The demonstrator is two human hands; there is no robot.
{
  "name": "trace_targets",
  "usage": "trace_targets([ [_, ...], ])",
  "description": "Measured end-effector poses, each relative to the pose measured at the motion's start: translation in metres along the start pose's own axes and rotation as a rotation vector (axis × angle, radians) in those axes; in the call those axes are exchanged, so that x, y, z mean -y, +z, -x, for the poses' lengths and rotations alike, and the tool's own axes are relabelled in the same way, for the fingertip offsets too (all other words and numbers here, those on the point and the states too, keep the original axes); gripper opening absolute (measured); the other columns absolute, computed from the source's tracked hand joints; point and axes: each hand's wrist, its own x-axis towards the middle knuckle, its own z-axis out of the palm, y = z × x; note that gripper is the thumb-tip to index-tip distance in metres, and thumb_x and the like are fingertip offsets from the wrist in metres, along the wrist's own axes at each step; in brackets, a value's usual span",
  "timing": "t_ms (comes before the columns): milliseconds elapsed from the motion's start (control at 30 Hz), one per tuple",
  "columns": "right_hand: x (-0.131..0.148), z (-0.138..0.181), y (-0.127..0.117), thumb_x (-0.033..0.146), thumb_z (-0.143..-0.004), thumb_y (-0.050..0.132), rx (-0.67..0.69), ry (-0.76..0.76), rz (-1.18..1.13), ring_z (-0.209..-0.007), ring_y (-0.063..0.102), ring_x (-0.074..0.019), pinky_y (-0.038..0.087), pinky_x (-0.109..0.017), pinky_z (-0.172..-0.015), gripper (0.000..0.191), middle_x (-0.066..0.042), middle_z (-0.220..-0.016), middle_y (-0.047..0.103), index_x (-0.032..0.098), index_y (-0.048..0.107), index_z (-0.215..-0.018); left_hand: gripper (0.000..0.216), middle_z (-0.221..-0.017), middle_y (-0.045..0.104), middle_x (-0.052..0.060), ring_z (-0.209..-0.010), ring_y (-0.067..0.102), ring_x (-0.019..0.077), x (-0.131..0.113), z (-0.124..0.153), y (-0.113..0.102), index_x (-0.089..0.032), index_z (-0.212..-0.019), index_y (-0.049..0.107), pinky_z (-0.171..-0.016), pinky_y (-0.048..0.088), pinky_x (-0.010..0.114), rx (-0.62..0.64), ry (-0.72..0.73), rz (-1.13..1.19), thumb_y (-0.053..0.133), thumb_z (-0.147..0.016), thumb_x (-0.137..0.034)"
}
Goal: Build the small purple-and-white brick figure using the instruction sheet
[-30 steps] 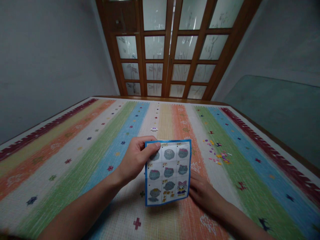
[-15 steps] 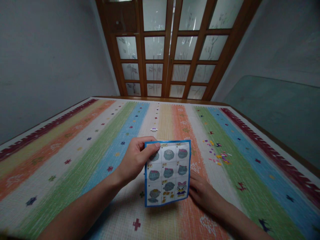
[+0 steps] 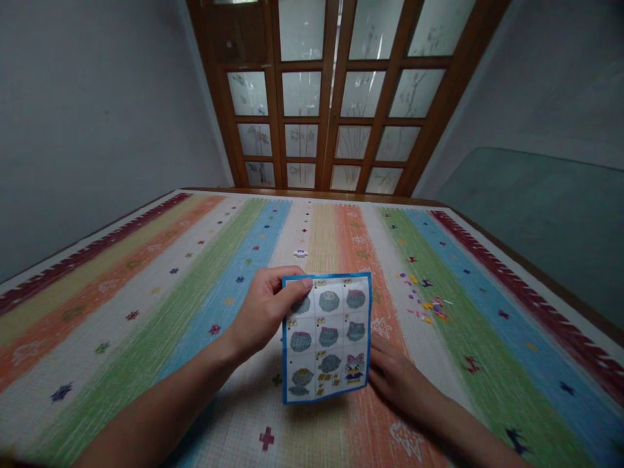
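Observation:
An instruction sheet (image 3: 327, 339) with a blue border is held up, tilted towards me, over the striped tablecloth. Its panels show stages of a grey brick-built head, and the last one has a figure with a pink bow. My left hand (image 3: 266, 305) grips the sheet's upper left corner, thumb on the front and fingers behind. My right hand (image 3: 394, 367) is at the sheet's lower right edge, with its fingers hidden behind the paper. I cannot make out whether that hand holds anything. Beyond the sheet lies a small white and purple piece (image 3: 300, 253).
Several small yellow, pink, purple and white bricks (image 3: 431, 307) are scattered on the right side of the striped tablecloth (image 3: 195, 325). Past the table's far edge stands a wooden door with glass panes (image 3: 336, 130). A pale green panel (image 3: 536, 208) leans at the right wall.

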Motion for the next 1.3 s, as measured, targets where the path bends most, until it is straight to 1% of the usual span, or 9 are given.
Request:
trace_targets([
  [333,0.0009,0.0004,0.0006,0.018,-0.09,0.042,-0.017,0.013,0.003,-0.082,0.057,-0.019,0.05,-0.034,-0.078,0.021,-0.007,-0.083,0.061,0.019,0.063,-0.089,0.026,-0.046,0.045,-0.005,-0.039,0.037,0.0058,-0.0011,-0.0002,0.0006,-0.015,-0.056,0.053,-0.036,0.026,0.017,0.006,0.003,-0.002,0.056,-0.075,-0.032],
  [733,0.0017,0.0006,-0.0002,0.018,-0.09,0.041,-0.03,0.005,0.009,-0.081,0.058,-0.0191,0.051,-0.035,-0.078,0.021,-0.008,-0.083,0.062,0.019,0.063,-0.089,0.027,-0.045,0.043,-0.006,-0.039,0.035,0.0053,-0.0015,-0.0004,0.0006,-0.015,-0.055,0.051,-0.036,0.025,0.017,-0.005,0.004,0.003,0.057,-0.075,-0.032],
  [933,0.0022,0.0008,-0.0003,0.019,-0.09,0.042,-0.007,0.022,0.005,-0.081,0.058,-0.0196,0.051,-0.036,-0.078,0.021,-0.008,-0.083,0.062,0.017,0.063,-0.088,0.026,-0.046,0.043,-0.006,-0.039,0.035,0.0056,-0.0015,-0.0003,0.0014,-0.015,-0.055,0.052,-0.036,0.025,0.017,-0.013,0.008,-0.004,0.058,-0.074,-0.032],
  [1300,-0.0005,0.002,0.0016,0.02,-0.09,0.043,-0.011,0.028,0.001,-0.084,0.058,-0.019,0.05,-0.035,-0.08,0.021,-0.008,-0.085,0.062,0.018,0.064,-0.091,0.027,-0.046,0.043,-0.006,-0.039,0.035,0.0052,-0.0008,-0.0003,0.0012,-0.015,-0.055,0.05,-0.036,0.025,0.017,0.0,0.008,0.005,0.057,-0.075,-0.031],
])
